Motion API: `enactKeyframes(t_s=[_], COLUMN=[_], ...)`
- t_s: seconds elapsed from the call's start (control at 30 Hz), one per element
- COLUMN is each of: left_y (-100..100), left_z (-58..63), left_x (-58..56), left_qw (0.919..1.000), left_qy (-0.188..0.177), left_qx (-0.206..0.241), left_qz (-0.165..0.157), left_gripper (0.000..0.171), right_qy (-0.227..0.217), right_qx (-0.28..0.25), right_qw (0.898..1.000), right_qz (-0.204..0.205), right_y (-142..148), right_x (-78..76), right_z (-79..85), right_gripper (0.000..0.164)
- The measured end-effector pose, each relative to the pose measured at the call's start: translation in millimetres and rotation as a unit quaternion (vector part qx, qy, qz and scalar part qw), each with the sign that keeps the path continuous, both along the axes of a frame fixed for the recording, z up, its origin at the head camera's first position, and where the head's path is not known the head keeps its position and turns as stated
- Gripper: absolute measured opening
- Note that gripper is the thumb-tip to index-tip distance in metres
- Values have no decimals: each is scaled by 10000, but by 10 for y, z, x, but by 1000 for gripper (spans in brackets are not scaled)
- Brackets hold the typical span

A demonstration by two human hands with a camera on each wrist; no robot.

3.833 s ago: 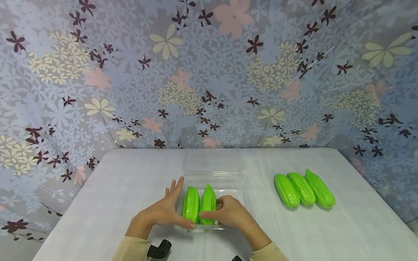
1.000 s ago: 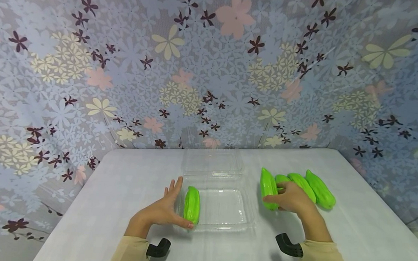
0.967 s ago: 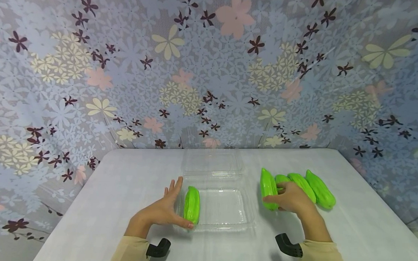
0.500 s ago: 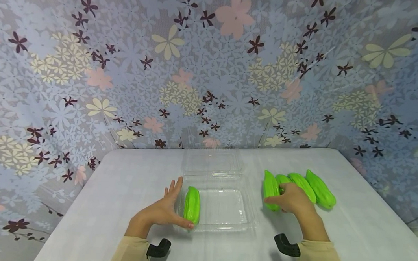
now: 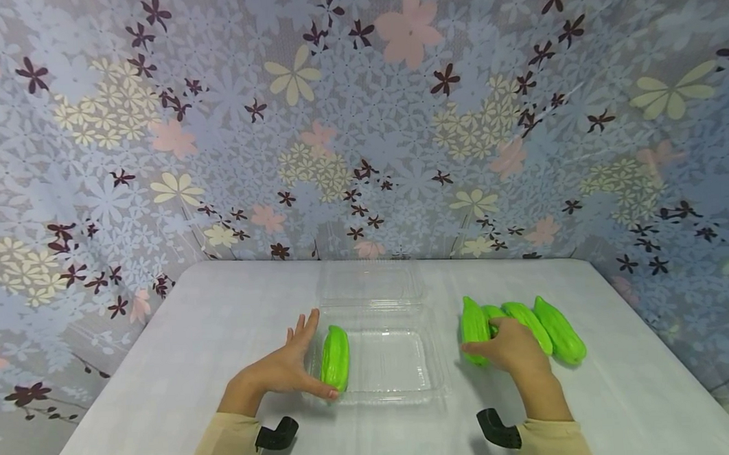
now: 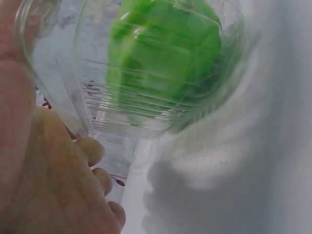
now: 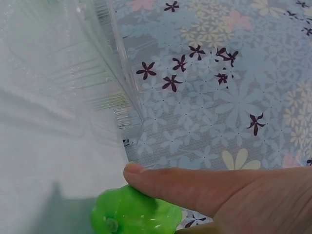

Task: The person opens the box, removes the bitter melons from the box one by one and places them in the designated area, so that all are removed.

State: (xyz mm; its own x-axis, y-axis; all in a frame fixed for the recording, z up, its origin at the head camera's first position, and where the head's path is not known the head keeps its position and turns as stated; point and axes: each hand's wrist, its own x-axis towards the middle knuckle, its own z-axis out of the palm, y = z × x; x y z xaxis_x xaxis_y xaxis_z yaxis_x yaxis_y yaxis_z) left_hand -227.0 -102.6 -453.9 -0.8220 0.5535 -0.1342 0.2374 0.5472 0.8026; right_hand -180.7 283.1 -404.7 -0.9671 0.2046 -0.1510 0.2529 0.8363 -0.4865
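Observation:
My left hand (image 5: 283, 368) spreads its thumb and fingers along the left side of a clear plastic clamshell box (image 5: 391, 360), thumb at the front rim. One bright green ridged gourd (image 5: 336, 359) lies along that side inside the box; through the clear wall the left wrist view shows the gourd (image 6: 163, 53) too. Right of the box, my right hand (image 5: 514, 347) pinches another green gourd (image 5: 473, 328) at the table, thumb on its left side. The right wrist view has the thumb across this gourd (image 7: 131, 212); its other fingers are mostly hidden.
Several more green gourds lie side by side to the right, including a middle gourd (image 5: 533, 325) and an outer gourd (image 5: 559, 330); the hand partly covers one. The box's lid (image 5: 370, 282) is folded back toward the flowered backdrop (image 5: 359, 118). White cloth covers the table (image 5: 232, 296).
One gourd has left the box in my right hand and come to the row on the right. Within the last second it shifts slightly right and toward me. My left hand stays put.

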Motion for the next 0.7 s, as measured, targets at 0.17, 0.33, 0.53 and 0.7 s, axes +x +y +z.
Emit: enactKeyframes(t_s=[0.17, 0.33, 0.53, 0.7], left_y=[3, 4, 6, 3], left_z=[1, 5, 6, -2], left_x=[4, 6, 6, 2], left_qw=[10000, 10000, 10000, 10000], left_qy=[25, 27, 12, 27], left_qx=[-53, -63, -63, -81], left_qz=[-8, 8, 18, 24], left_gripper=[149, 149, 149, 148], right_qy=[118, 197, 334, 291], right_qx=[97, 136, 306, 494], right_qw=[9999, 9996, 9987, 9976], right_qz=[-17, -148, -237, -395], right_y=[-10, -32, -65, -83], right_x=[-2, 3, 9, 1], right_z=[3, -13, -30, -34], right_gripper=[96, 88, 78, 72])
